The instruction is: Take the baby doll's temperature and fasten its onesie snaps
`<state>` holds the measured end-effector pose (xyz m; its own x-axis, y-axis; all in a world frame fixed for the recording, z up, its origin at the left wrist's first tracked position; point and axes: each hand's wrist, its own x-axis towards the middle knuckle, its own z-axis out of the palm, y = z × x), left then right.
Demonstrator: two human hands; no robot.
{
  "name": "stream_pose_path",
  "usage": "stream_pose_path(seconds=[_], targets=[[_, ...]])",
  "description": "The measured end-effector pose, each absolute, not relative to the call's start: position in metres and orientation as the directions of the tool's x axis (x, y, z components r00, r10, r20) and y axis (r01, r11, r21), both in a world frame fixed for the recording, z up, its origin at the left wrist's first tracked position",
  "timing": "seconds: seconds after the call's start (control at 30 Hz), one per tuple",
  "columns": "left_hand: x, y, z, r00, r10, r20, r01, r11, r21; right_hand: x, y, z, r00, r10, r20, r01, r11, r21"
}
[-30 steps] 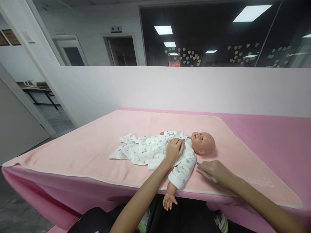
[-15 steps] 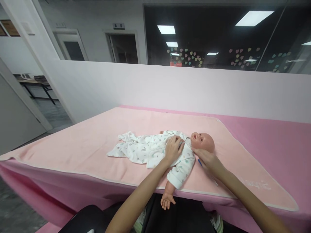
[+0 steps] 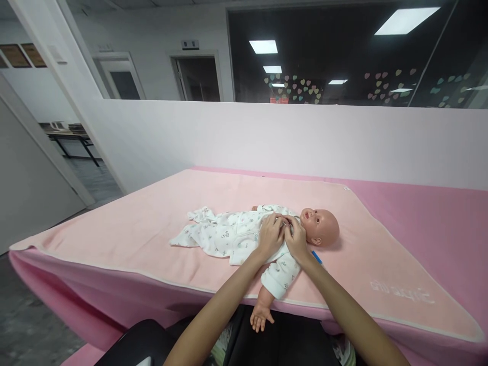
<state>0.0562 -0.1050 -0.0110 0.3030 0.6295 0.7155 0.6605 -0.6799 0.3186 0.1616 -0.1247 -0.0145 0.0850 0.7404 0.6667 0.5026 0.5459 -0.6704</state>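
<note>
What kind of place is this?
Probably an indoor training room or classroom-like space, though nothing legible confirms it. Clues: a baby doll laid on a peach cloth, colorful heart shapes on the dark glass, and a sign plate above a doorway.

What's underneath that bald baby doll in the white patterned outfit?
The doll lies on a peach fabric mat with pale edging, spread over a deeper pink cloth. The patch directly beneath the doll is covered and cannot be seen.
</note>
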Motion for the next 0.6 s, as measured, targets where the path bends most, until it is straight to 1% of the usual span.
stream_pose_path(seconds=[0.1, 0.23, 0.47, 0.6], targets=[[0.056, -0.105, -0.010, 0.319, 0.653, 0.687, 0.655, -0.676, 0.338, 0.161, -0.121, -0.018, 0.111, 0.697, 0.709, 0.526, 0.564, -0.637], [0.054, -0.103, -0.008, 0.322, 0.682, 0.656, 0.624, -0.674, 0.395, 0.159, -0.117, -0.022, 0.137, 0.657, 0.741, 0.560, 0.566, -0.605], [0.054, -0.101, -0.004, 0.251, 0.721, 0.645, 0.572, -0.649, 0.503, 0.163, -0.116, -0.022, 0.109, 0.657, 0.746, 0.543, 0.589, -0.598], [0.055, -0.099, -0.004, 0.229, 0.736, 0.637, 0.554, -0.637, 0.536, 0.164, -0.114, -0.024, 0.082, 0.654, 0.752, 0.547, 0.601, -0.582]])
